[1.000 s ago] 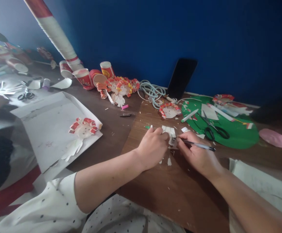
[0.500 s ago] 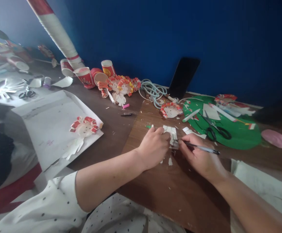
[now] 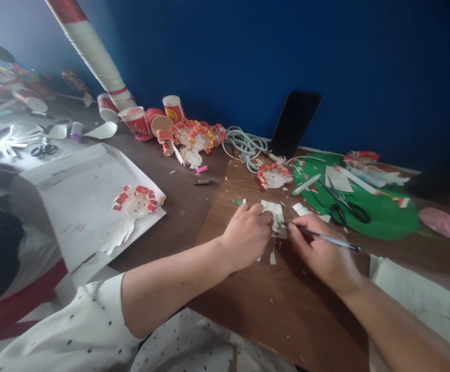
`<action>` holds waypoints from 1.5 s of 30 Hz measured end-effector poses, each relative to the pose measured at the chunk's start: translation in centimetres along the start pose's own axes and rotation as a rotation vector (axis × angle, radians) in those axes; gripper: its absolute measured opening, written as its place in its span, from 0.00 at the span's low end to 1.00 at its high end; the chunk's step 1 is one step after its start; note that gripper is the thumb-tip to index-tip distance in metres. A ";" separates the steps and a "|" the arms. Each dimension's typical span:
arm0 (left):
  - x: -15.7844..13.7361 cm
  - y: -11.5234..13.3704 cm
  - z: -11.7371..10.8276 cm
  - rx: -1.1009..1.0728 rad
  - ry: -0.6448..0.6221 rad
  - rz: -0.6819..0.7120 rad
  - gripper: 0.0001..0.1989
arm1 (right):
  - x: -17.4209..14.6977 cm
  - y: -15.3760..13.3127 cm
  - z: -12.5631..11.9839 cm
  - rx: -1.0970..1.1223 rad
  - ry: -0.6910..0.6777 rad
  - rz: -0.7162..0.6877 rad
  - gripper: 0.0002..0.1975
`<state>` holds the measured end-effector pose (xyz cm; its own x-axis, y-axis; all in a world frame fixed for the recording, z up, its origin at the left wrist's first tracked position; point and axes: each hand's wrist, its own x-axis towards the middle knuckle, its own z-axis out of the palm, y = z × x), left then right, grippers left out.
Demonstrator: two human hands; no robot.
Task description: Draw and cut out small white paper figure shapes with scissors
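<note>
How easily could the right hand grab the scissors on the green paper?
Likely yes: the scissors lie near the right hand, handles uncovered, though its fingers hold a pen.

Passage, near: brown tabletop [image 3: 279, 315], nearer than left hand [image 3: 248, 235] and right hand [image 3: 320, 250], over low paper scraps [image 3: 273, 258].
Passage, left: between left hand and white sheet [image 3: 77, 191].
Obstructions, far: leaning phone [image 3: 295, 121], coiled cable [image 3: 244, 142], blue wall [image 3: 217, 57].
Right: jutting pen [image 3: 335, 240]; beyond, scissors [image 3: 344, 201].
</note>
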<state>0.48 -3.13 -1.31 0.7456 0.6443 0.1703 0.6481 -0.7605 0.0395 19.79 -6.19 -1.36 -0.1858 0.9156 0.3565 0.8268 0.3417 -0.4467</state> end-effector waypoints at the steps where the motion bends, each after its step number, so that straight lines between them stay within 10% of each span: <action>1: 0.0 0.0 0.0 0.001 0.000 -0.001 0.12 | 0.0 0.0 0.0 -0.012 0.031 0.003 0.09; 45: 0.1 0.1 0.3 0.032 -0.013 0.015 0.12 | 0.3 0.0 0.0 0.069 -0.086 0.037 0.12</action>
<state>0.65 -3.10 -1.60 0.7572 0.6339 0.1577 0.6412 -0.7673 0.0060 19.76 -5.93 -1.23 -0.2035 0.9415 0.2686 0.7957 0.3189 -0.5150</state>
